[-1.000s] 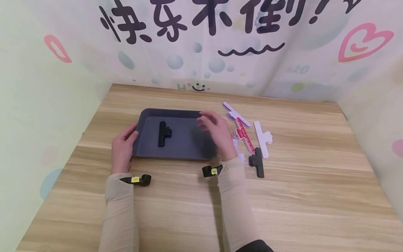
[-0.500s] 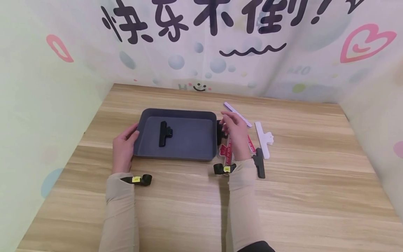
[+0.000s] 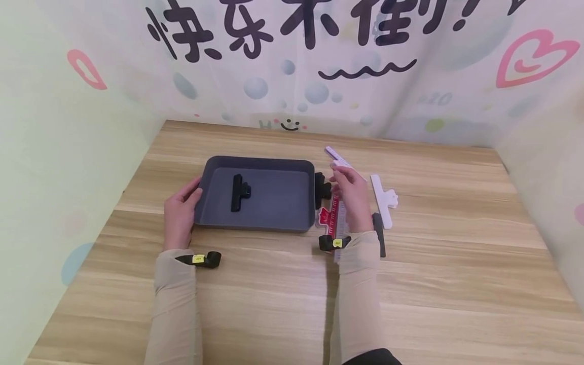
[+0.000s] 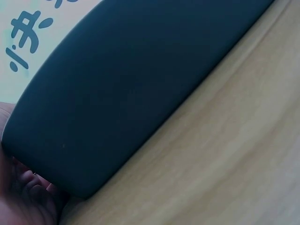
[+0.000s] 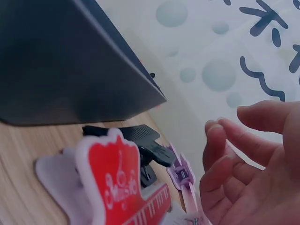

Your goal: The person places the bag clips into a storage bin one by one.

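A dark grey rectangular tray [image 3: 255,226] lies on the table with one black clip [image 3: 236,193] inside it. My left hand [image 3: 179,215] grips the tray's left edge; in the left wrist view the tray's dark wall [image 4: 122,84] covers most of that hand. Just right of the tray, my right hand [image 3: 353,197] is held over a group of clips with fingers loosely bent and nothing between them. Beneath or beside it are a red clip with piano-key print [image 5: 117,187], another black clip [image 3: 321,190] and a lilac clip [image 5: 182,173].
A white clip [image 3: 382,202] lies to the right of the right hand, and a black clip [image 3: 378,235] is partly hidden by the wrist. The wooden table [image 3: 456,243] ends at a printed wall cloth [image 3: 219,86] behind.
My right hand has moved right, from over the tray's right end to above the clips. The left hand keeps its grip, and the tray stays in place.
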A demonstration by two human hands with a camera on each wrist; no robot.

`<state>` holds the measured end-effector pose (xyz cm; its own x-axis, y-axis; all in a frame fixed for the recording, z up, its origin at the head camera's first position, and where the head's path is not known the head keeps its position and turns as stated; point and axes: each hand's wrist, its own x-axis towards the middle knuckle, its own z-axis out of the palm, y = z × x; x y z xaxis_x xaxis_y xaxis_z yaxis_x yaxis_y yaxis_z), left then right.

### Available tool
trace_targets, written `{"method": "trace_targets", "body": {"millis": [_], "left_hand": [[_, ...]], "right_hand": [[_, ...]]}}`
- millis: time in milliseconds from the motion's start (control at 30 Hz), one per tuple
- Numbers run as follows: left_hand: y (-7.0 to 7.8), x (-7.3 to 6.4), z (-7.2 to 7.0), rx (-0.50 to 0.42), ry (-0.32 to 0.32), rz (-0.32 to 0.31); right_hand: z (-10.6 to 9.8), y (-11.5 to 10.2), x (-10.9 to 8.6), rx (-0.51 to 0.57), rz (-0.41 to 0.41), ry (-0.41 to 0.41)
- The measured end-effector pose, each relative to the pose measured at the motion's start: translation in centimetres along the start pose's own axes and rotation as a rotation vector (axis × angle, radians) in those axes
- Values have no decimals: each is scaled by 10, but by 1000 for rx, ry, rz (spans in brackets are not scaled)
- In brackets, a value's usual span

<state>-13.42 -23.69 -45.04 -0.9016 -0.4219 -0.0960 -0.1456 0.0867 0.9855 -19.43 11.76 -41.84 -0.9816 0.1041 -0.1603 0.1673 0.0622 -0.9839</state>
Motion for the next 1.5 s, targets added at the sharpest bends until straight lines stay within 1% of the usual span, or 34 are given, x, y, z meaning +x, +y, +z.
{"method": "trace_targets", "body": {"millis": [67,167,233,367,533,833,1000,1100,1200,1267,1500], "left_hand": [[0,0,0,-2,5,2],[0,0,0,-5,9,3],[0,0,0,-5,10,4],[0,0,0,-7,11,8],[1,-1,0,-10,14,2],[0,0,1,2,15,0],[-1,0,2,-22,16,1],[-1,0,2,-30,20,2],[-1,1,2,-27,19,7],[-1,1,2,-27,17,10],[-1,1,3,-28,13,7]], "right_hand": [[-1,0,0,3,5,-5],[-3,-1,-1,34,20,-13],[-4,-2,-1,29,33,-20],[-4,0,-1,-51,57,-22],[-3,2,0,-118,74,-23],[-3,-1,0,-346,63,-53],[-2,-1,1,-509,44,-63],[-2,0,1,-562,30,-71],[-2,2,2,-567,37,-76],[-1,4,3,-546,48,-83],[3,9,5,-531,71,-75]]}}
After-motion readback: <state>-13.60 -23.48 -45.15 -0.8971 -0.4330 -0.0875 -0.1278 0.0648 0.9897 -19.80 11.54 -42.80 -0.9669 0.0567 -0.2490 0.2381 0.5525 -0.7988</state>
